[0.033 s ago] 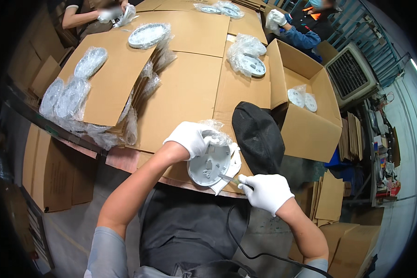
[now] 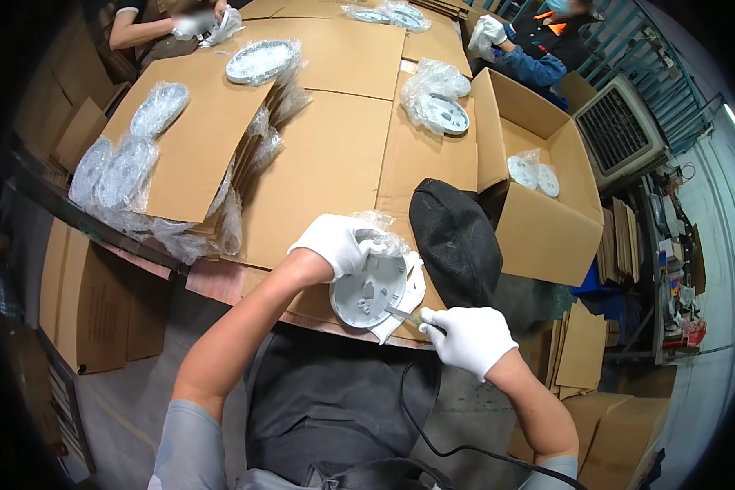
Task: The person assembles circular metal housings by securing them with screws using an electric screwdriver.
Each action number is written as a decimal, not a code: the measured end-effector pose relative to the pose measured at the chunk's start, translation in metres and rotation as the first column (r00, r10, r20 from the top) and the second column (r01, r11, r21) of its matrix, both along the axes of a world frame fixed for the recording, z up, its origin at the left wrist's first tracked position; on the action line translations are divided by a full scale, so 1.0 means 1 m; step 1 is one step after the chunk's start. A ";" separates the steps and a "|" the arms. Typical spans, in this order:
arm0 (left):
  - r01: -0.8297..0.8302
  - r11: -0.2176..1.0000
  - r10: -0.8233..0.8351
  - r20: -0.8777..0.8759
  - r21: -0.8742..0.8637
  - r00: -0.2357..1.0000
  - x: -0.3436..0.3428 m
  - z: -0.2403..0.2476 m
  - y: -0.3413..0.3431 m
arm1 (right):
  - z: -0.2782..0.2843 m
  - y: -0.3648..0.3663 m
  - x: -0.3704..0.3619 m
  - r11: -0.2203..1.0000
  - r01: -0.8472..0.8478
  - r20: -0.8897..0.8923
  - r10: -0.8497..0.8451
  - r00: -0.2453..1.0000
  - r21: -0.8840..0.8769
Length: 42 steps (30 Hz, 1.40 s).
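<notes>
My left hand (image 2: 335, 243), in a white glove, grips the upper rim of a round grey plate-like part (image 2: 355, 298) with raised bosses on its inner face. Clear bubble wrap (image 2: 389, 237) bunches beside those fingers. In my right hand (image 2: 475, 339), also gloved, is a knife (image 2: 403, 315) with a thin metal blade. Its tip reaches the part's lower right, near a small boss; whether it touches cannot be made out. A white cloth (image 2: 415, 287) lies under the part's right side, at the table's near edge.
A black mesh cap-like thing (image 2: 456, 245) lies to the right. Beyond it stands an open carton (image 2: 547, 233) holding wrapped discs. Stacked cardboard (image 2: 204, 155) with wrapped parts is at left. Two co-workers' gloved hands (image 2: 490, 31) (image 2: 192, 26) work across the table. A black cable (image 2: 465, 448) hangs near me.
</notes>
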State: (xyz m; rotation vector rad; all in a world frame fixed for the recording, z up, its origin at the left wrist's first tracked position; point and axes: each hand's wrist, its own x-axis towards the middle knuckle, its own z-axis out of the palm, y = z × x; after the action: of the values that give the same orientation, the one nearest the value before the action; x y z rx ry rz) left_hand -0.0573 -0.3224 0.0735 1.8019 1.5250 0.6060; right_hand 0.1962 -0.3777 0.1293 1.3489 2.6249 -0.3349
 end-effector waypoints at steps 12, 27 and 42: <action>-0.387 0.906 0.417 0.505 -0.170 0.756 -0.004 -0.069 -0.015 | -0.103 -0.056 0.025 0.940 0.342 -0.599 -0.265 0.755 0.015; -0.583 0.791 0.434 0.503 0.183 0.747 0.028 -0.060 -0.074 | -0.084 -0.068 0.024 0.926 0.378 -0.636 -0.295 0.713 -0.006; 0.019 1.000 -0.020 -0.092 -0.008 0.996 -0.005 0.008 -0.010 | -0.009 -0.005 0.014 0.998 -0.017 -0.193 0.029 0.981 0.062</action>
State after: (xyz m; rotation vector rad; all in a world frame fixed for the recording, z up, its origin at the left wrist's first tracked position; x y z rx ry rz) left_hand -0.0619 -0.3319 0.0820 1.8602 1.5661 0.5138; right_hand 0.2107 -0.3823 0.1205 1.3670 2.8281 -0.4069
